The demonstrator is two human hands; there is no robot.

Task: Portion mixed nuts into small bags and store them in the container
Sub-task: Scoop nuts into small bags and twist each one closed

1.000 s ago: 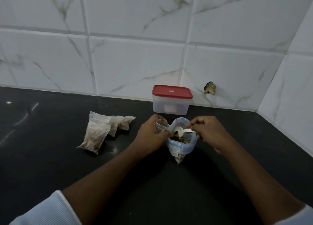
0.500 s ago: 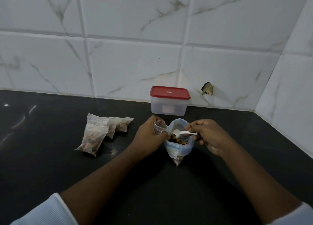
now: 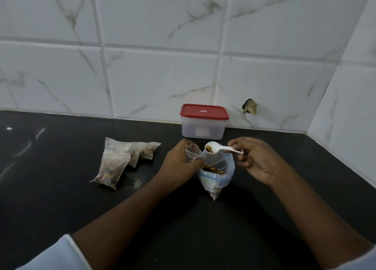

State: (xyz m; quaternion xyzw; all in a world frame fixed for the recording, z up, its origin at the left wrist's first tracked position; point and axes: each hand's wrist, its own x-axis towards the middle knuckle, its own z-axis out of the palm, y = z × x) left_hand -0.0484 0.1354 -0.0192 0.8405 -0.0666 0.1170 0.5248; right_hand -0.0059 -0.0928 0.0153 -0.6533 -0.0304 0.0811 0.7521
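My left hand [image 3: 179, 165] and right hand [image 3: 255, 160] crowd the open nut bag [image 3: 216, 175], which stands between them on the black counter [image 3: 61, 218]. The spoon [image 3: 221, 148] in my right hand hangs over the bag's mouth, and the small bag [image 3: 191, 150] pinched in my left sits just beside the spoon bowl, so entry from above is tight. Just behind, the red-lidded container [image 3: 204, 122] stands against the tiled back wall [image 3: 162, 76], blocking a straight far reach. A pile of filled bags [image 3: 120, 161] lies left, apart from my left hand. The far-left counter and the near strip between my 2 forearms are open. On the right, bare counter runs to the side wall [image 3: 354, 137].
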